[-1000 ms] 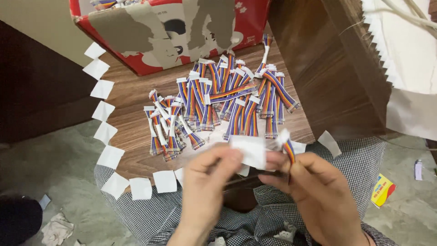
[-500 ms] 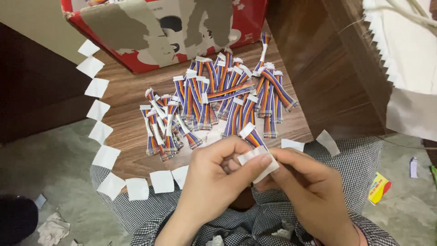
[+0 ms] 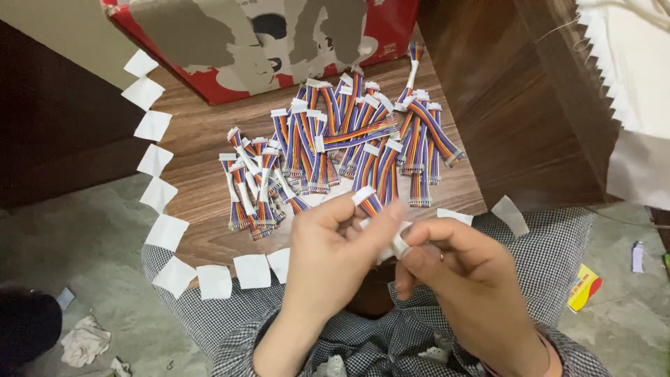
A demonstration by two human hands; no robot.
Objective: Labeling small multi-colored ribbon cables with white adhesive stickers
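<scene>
Head cam, looking down at lap + low wooden board (image 3: 209, 230).

L hand (image 3: 328, 255) and R hand (image 3: 464, 269) meet at centre frame, approx 6 o'clock of the cable pile. Both pinch one rainbow ribbon cable (image 3: 368, 201): L thumb + fingers grip it below its white connector end, which pokes up at 12 o'clock from the hand. R fingertips clamp a white paper label (image 3: 399, 244) touching the cable's lower part; whether it's fully wrapped, can't tell.

Pile of same cables (image 3: 335, 150) on board, at 12 o'clock from hands, near but apart.

White paper squares (image 3: 166, 232) stuck along board edge, 9 to 7 o'clock. Red cardboard box (image 3: 230, 80) at 11 o'clock, behind pile. Checked fabric (image 3: 551, 251) under hands.
</scene>
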